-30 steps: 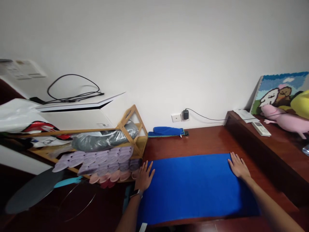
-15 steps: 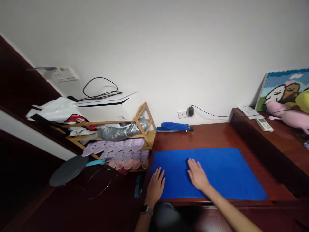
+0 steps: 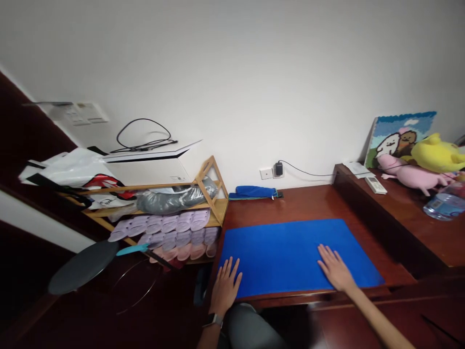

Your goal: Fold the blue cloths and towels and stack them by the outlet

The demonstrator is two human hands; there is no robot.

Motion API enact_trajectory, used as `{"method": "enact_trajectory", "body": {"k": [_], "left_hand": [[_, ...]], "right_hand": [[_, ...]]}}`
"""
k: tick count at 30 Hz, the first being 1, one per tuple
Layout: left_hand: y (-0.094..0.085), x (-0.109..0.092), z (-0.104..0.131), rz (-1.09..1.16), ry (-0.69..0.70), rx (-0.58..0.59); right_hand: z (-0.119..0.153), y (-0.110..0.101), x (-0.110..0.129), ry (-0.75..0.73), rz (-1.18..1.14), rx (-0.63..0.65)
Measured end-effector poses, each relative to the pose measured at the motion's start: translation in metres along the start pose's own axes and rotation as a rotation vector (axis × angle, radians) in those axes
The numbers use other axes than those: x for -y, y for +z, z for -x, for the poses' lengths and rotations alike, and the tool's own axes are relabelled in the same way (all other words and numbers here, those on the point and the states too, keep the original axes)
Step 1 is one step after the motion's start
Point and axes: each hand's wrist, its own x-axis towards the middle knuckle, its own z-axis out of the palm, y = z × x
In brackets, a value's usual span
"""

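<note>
A blue cloth [image 3: 279,257] lies spread flat on the reddish-brown wooden desk [image 3: 298,201], close to its front edge. My left hand [image 3: 225,283] rests at the cloth's left front corner, its fingers stretched out; a watch is on that wrist. On the right part of the cloth lies my right hand [image 3: 336,269], palm down with fingers extended. Neither hand holds anything. Towards the wall sits a folded blue cloth [image 3: 252,192] with a thin green edge.
Left of the desk stands a wooden rack [image 3: 218,203] with several slippers [image 3: 170,223] and a white box [image 3: 152,169]. A dark round seat [image 3: 85,266] is nearby. The raised right surface bears a remote [image 3: 376,185], plush toys [image 3: 414,175] and a plastic bottle [image 3: 443,206].
My right hand has slid rightward across the blue cloth. My left hand stays by the left corner. The view has turned slightly right, bringing the bottle into sight.
</note>
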Motion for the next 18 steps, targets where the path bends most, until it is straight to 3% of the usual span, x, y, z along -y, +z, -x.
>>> {"method": "enact_trajectory", "body": {"k": [2,4,6,8,10,13,16,18], "left_hand": [[0.002,0.002,0.0,-0.001,-0.009,0.0],[0.004,0.003,0.0,-0.008,-0.021,0.0],[0.005,0.003,0.0,-0.013,-0.029,0.002],[0.006,0.005,0.001,-0.016,-0.032,0.002],[0.006,0.008,0.003,-0.014,-0.031,0.001],[0.004,0.013,0.002,-0.011,-0.036,-0.016],[0.001,0.013,-0.016,-0.017,-0.045,-0.067],[0.0,0.008,-0.04,-0.015,-0.019,-0.088]], "right_hand": [[0.015,-0.017,-0.07,0.13,0.029,-0.015],[0.027,-0.03,-0.119,0.212,0.041,-0.012],[0.033,-0.036,-0.145,0.234,0.043,0.0],[0.033,-0.037,-0.15,0.241,0.061,-0.002],[0.025,-0.034,-0.14,0.249,0.094,-0.043],[0.0,-0.028,-0.106,0.188,0.103,-0.133],[-0.042,-0.023,-0.05,0.039,0.048,-0.145],[-0.074,-0.019,-0.002,-0.074,0.0,-0.117]]}}
